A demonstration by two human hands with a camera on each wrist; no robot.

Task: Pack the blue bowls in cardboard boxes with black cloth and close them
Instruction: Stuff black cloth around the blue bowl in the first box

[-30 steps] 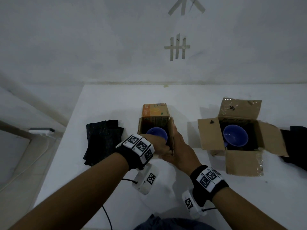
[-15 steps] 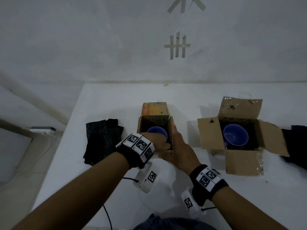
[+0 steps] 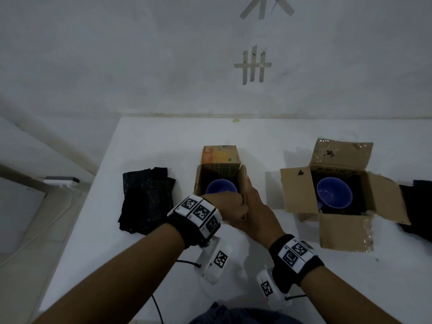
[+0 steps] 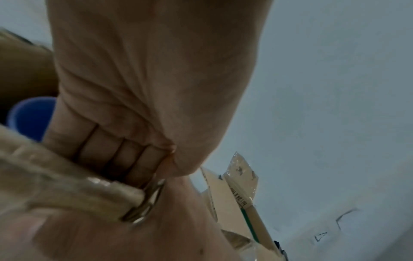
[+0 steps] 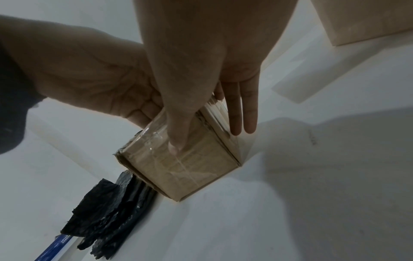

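Hands [image 3: 243, 206] clasp small box [image 3: 219, 174] near edge, bowl [image 3: 221, 188] inside.

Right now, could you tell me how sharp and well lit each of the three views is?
Head view: dim, bluish, fairly sharp; wide-angle bending at the edges; both boxes cast soft shadows on the table. Left wrist view: the left hand fills it, and the small box's flap is blurred. Right wrist view: sharper; a broad shadow lies beside the small box.
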